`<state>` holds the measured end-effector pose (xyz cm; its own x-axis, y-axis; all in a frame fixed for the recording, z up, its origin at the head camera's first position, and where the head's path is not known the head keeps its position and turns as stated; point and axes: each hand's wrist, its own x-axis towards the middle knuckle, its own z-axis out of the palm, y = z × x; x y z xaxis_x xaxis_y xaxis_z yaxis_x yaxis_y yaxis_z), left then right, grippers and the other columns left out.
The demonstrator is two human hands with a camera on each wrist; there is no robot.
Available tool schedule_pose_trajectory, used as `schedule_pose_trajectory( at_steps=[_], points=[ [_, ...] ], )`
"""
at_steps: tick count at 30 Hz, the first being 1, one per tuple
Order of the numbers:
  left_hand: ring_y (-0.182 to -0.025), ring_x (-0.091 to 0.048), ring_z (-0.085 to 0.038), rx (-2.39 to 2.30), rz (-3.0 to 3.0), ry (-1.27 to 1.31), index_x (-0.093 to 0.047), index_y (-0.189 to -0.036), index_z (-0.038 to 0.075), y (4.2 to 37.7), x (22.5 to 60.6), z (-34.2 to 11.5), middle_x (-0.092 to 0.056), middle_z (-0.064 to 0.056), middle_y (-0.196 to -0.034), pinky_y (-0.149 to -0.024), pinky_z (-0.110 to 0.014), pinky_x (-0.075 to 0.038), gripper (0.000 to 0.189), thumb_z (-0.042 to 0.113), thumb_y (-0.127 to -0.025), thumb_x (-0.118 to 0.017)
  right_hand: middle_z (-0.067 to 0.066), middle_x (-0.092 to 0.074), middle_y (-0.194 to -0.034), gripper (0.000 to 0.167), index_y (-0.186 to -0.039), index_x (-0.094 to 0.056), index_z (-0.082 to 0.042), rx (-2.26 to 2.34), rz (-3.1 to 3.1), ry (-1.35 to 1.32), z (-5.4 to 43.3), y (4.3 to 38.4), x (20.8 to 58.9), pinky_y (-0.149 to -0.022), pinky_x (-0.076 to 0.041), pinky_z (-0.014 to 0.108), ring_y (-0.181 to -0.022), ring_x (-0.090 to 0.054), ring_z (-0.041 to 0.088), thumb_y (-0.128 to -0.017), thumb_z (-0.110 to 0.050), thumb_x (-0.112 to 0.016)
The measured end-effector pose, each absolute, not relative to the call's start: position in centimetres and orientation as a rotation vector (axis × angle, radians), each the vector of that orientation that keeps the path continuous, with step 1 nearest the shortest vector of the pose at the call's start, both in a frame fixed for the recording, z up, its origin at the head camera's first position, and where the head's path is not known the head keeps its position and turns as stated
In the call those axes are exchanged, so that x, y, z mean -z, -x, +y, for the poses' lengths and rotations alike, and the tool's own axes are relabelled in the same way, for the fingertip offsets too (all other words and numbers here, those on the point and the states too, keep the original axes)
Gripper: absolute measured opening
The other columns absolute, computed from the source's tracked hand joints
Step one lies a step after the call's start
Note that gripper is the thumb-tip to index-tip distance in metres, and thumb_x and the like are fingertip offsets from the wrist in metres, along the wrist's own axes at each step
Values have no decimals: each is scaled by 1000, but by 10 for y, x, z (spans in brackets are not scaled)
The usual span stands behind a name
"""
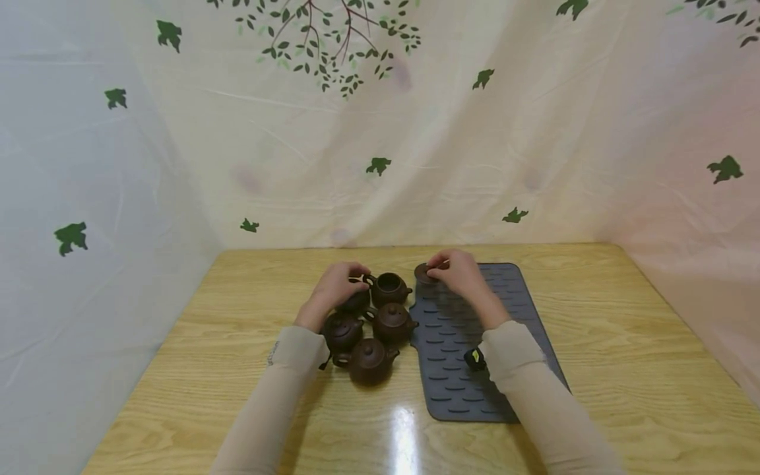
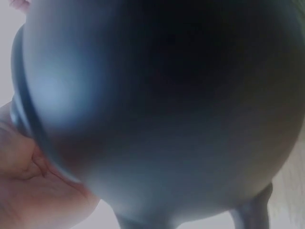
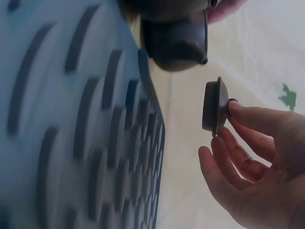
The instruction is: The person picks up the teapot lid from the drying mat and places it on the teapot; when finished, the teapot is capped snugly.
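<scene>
My right hand [image 1: 460, 272] pinches a small dark brown teapot lid [image 3: 217, 107] by its knob, thumb and fingertips around it. The lid is held in the air over the far left part of the grey mat, apart from any pot. To its left stands a lidless dark brown teapot [image 1: 389, 288], its round mouth showing. My left hand [image 1: 337, 288] grips this pot's handle [image 1: 369, 280] between thumb and index finger. Beneath the left hand sits another teapot [image 1: 354, 303], partly hidden; a dark pot body [image 2: 167, 109] fills the left wrist view.
More lidded teapots crowd nearby: one at the left [image 1: 342, 331], one in the middle [image 1: 393, 322] and one in front [image 1: 371, 363]. The grey ridged mat [image 1: 442, 376] lies to their right on the wooden table [image 1: 220, 389]. A leaf-patterned cloth [image 1: 297, 185] hangs behind.
</scene>
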<state>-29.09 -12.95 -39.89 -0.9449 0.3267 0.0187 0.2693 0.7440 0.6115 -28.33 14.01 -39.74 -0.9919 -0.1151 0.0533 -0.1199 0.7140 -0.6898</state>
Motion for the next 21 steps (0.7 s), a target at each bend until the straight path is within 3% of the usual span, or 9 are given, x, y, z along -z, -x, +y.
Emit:
schedule_pose_trajectory(
  at_steps=[11, 21],
  points=[
    [-124, -61, -32, -970, 2850, -489, -68, -124, 6, 291, 399, -130, -67, -14, -129, -104, -47, -49, 31, 14, -94, -68, 12, -71, -115, 18, -109, -71, -10, -1229, -2875, -279, 101, 284, 392, -76, -57, 38, -106, -67, 29, -95, -20, -69],
    [-121, -63, -32, -977, 2856, -524, -68, -124, 5, 292, 399, -130, -69, -13, -127, -102, -46, -51, 32, 13, -93, -69, 11, -71, -113, 16, -106, -73, -10, -1248, -2873, -346, 80, 283, 391, -80, -58, 39, -105, -67, 29, -93, -18, -70]
  ],
)
